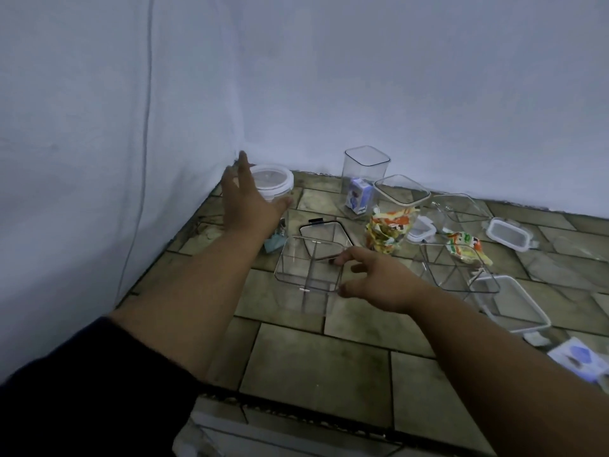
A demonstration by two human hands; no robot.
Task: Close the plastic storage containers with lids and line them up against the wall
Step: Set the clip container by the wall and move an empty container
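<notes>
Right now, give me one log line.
left hand open at lidded round container | right hand at divided container rim, grip unclear | tall container unlidded

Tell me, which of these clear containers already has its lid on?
The round container in the corner, behind the left hand: a white-rimmed lid covers it, while the square ones stand open.

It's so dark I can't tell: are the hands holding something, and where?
The right hand grips the clear divided container by its right rim. The left hand is open, holding nothing.
</notes>
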